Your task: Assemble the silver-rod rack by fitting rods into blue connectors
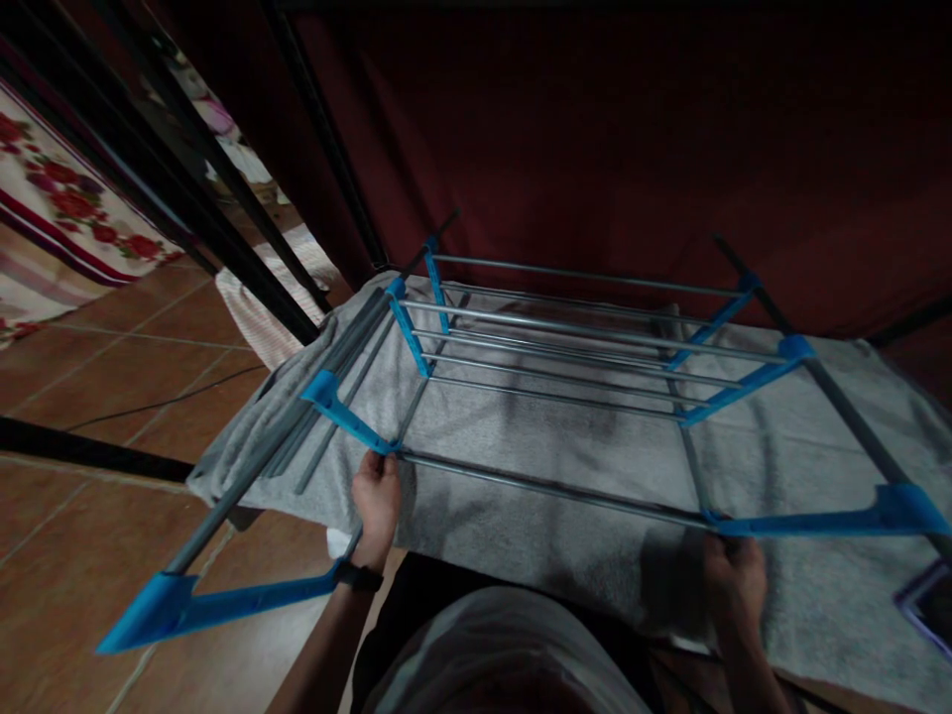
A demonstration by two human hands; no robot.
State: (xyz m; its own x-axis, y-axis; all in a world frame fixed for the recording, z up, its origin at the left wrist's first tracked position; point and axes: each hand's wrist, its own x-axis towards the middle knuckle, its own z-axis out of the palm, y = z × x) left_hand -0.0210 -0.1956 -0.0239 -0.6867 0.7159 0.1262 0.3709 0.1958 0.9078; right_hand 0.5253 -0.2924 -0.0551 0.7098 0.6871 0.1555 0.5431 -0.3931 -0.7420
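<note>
A partly built rack of grey metal tubes and blue plastic brackets lies across a grey blanket in front of me. My left hand is closed at the near-left joint, where a cross tube meets a blue bracket. At the other end of that tube, my right hand grips the near-right joint, beside another blue bracket. Several cross tubes join the brackets on the far half. One blue bracket sticks out at the lower left, past my left wrist. My fingertips are partly hidden under the joints.
Several loose grey tubes lie on the left of the grey blanket. A phone-like device rests at the right edge. Dark red cloth hangs behind. Black poles and a tiled floor are on the left.
</note>
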